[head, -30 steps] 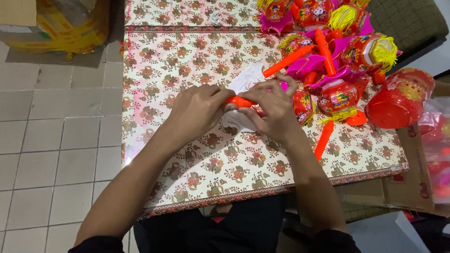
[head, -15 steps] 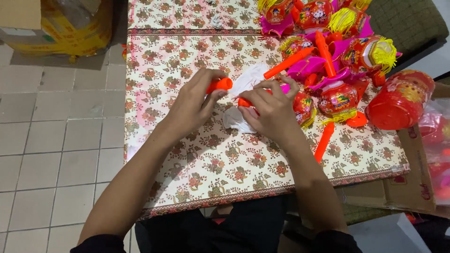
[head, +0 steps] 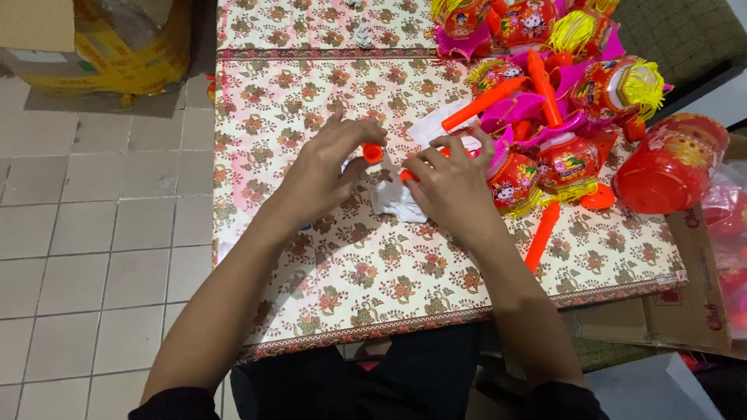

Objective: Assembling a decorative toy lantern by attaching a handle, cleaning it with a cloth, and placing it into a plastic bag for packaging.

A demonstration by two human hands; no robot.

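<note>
Worktop [head: 334,264] under a floral-patterned cover, set over pale tiled floor [head: 93,225]; front edge runs close to the person's lap. Left half of the cover bare, right half crowded with a heap of red and yellow toy lanterns [head: 545,101] and loose orange sticks [head: 542,233]. Red lantern [head: 671,165] sits near the right edge. Left hand [head: 323,175] pinches a small orange cap [head: 373,152] between thumb and fingers. Right hand [head: 451,187] closed round an orange piece [head: 408,174] (mostly hidden), resting over white paper [head: 393,198]. Hands near, not touching. Yellow-wrapped box [head: 101,47] on floor, far left.
</note>
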